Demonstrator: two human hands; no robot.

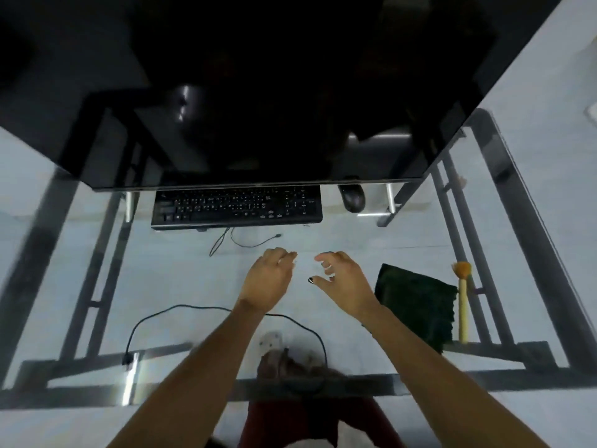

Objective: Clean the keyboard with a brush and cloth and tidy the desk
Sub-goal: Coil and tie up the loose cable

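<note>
A black keyboard (pixel 237 205) lies on the glass desk (pixel 181 273), partly tucked under the edge of a raised black shelf. To the right lie a dark green cloth (pixel 416 302) and, beside it, a brush (pixel 463 299) with a pale handle and orange bristles pointing away from me. My left hand (pixel 268 279) and my right hand (pixel 345 279) hover side by side over the desk between me and the keyboard. Both have loosely curled fingers and hold nothing.
A black mouse (pixel 352 197) sits right of the keyboard under the black shelf (pixel 258 92). The keyboard's thin cable (pixel 245 242) trails toward me. A second black cable (pixel 206 310) loops across the near desk. The desk's dark metal frame shows through the glass.
</note>
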